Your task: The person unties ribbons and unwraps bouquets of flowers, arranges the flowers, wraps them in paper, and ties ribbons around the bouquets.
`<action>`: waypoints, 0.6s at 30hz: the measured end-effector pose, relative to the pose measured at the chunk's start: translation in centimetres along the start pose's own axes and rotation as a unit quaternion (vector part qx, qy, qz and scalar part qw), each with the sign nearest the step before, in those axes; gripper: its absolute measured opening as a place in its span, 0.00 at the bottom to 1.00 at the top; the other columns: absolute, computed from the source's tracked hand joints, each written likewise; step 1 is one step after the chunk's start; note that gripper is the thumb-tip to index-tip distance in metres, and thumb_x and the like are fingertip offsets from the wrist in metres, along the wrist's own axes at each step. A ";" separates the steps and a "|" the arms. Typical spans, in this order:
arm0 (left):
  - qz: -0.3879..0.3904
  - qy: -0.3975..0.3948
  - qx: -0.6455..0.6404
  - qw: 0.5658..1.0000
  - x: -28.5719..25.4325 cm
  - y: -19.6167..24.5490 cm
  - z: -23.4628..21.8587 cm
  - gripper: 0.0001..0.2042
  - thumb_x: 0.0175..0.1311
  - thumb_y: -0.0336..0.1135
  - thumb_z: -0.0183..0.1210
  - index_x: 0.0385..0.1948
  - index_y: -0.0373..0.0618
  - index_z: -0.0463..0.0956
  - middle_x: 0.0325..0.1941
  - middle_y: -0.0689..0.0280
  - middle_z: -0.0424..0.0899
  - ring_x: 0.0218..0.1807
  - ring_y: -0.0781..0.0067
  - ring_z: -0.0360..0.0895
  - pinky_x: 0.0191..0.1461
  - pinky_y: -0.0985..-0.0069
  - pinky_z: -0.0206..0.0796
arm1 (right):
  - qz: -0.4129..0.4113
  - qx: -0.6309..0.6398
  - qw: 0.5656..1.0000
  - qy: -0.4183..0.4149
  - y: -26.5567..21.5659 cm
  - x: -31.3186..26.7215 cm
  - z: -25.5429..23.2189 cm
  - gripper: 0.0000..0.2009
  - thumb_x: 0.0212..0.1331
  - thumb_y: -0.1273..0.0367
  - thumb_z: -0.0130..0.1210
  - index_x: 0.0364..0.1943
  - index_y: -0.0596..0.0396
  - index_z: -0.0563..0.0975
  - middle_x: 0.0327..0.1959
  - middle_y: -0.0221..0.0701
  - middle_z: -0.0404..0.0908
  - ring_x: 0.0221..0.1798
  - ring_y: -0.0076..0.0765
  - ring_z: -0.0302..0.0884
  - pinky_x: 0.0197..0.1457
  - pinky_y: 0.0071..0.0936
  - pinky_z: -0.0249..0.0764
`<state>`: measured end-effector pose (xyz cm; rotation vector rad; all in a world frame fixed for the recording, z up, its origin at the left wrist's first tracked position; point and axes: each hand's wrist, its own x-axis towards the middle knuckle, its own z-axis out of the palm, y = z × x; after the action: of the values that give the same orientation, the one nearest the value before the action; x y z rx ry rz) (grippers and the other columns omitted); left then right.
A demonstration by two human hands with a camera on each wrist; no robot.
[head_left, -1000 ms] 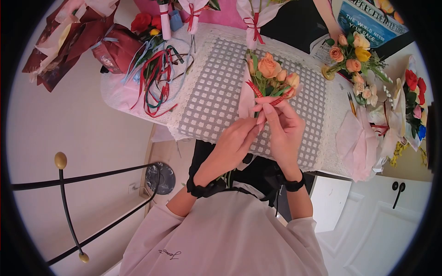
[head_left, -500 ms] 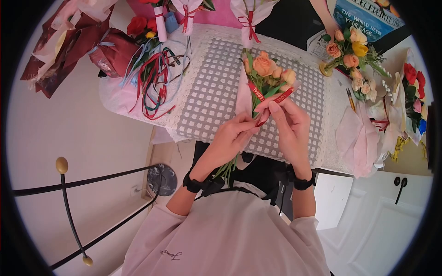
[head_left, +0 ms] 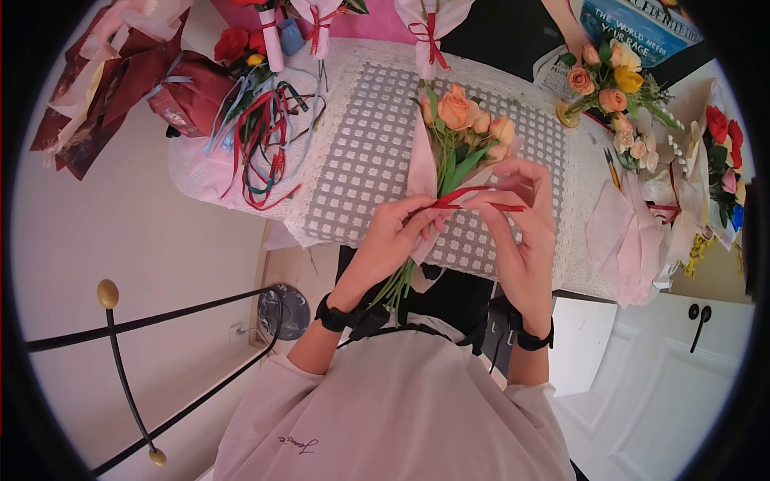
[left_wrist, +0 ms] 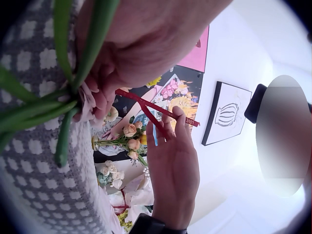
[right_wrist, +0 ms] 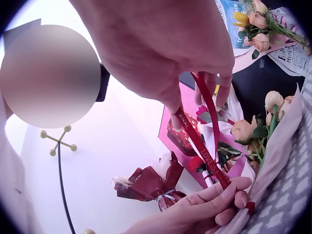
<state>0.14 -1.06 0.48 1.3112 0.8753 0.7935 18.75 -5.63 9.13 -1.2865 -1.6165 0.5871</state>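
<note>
A bouquet of peach roses (head_left: 457,111) with pink wrapping paper (head_left: 423,160) lies over the checked cushion (head_left: 353,160), its stems (head_left: 395,290) pointing toward the person. The left hand (head_left: 393,240) grips the bouquet at its binding point, pinching the red ribbon there. From those fingers the printed red ribbon (right_wrist: 207,158) runs to the right hand (head_left: 521,240), whose thumb and fingers hold it stretched in two strands. In the left wrist view, green stems (left_wrist: 44,114) pass beside the left hand (left_wrist: 131,48), and the right hand (left_wrist: 173,165) holds the ribbon strands.
Loose ribbons (head_left: 269,144) lie on the table's left side, near dark red wrapped bouquets (head_left: 192,92). Wrapped bouquets stand along the back. At the right are a rose arrangement (head_left: 612,100), pink paper (head_left: 626,232) and another wrapped bouquet (head_left: 722,160). Another person's arm (head_left: 564,24) reaches in behind.
The right hand has moved right, away from the left hand, drawing the ribbon across the stems. The left hand has shifted slightly left; the ribbon ends no longer cross over the flowers.
</note>
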 end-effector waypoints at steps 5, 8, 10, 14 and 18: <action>0.003 -0.002 -0.004 1.000 0.2 -0.4 -0.2 0.10 0.78 0.27 0.53 0.48 0.35 0.84 0.34 0.67 0.87 0.34 0.82 0.77 0.40 0.82 0.69 | 0.004 -0.054 0.998 0.042 1.0 -0.9 -0.4 0.06 0.66 0.76 0.60 0.42 0.56 0.87 0.58 0.39 0.71 0.62 0.43 0.67 0.65 0.36 0.65; 0.013 -0.008 -0.039 0.999 0.4 -0.9 -0.4 0.08 0.77 0.27 0.55 0.47 0.34 0.81 0.36 0.66 0.87 0.34 0.82 0.78 0.41 0.81 0.71 | -0.024 -0.101 0.993 0.063 1.8 -1.3 -0.8 0.07 0.66 0.76 0.60 0.42 0.55 0.87 0.57 0.39 0.72 0.59 0.40 0.67 0.61 0.34 0.66; -0.001 -0.028 -0.078 0.997 0.5 -0.7 -0.6 0.07 0.77 0.27 0.56 0.48 0.35 0.79 0.36 0.64 0.88 0.35 0.81 0.79 0.42 0.80 0.72 | -0.041 -0.149 0.985 0.071 2.4 -1.5 -1.3 0.07 0.66 0.76 0.59 0.42 0.54 0.87 0.56 0.38 0.73 0.56 0.38 0.70 0.56 0.32 0.68; 0.003 -0.026 -0.091 0.995 0.4 -0.7 -0.5 0.07 0.77 0.28 0.57 0.48 0.35 0.79 0.37 0.63 0.88 0.37 0.81 0.80 0.42 0.80 0.72 | 0.102 0.055 0.991 0.064 3.5 -1.5 -1.4 0.08 0.73 0.73 0.56 0.44 0.59 0.86 0.40 0.30 0.79 0.40 0.25 0.73 0.44 0.23 0.68; -0.003 -0.037 -0.105 0.994 0.3 -1.0 -1.0 0.06 0.78 0.29 0.57 0.43 0.35 0.77 0.37 0.62 0.88 0.37 0.80 0.80 0.42 0.81 0.72 | 0.208 0.167 0.960 0.089 4.2 -1.0 -1.0 0.11 0.78 0.70 0.54 0.44 0.63 0.85 0.30 0.23 0.79 0.33 0.18 0.71 0.41 0.18 0.67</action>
<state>-0.55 -0.41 -0.55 1.1453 0.7162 0.8050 21.62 -5.32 5.75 -1.3811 -1.0479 0.9294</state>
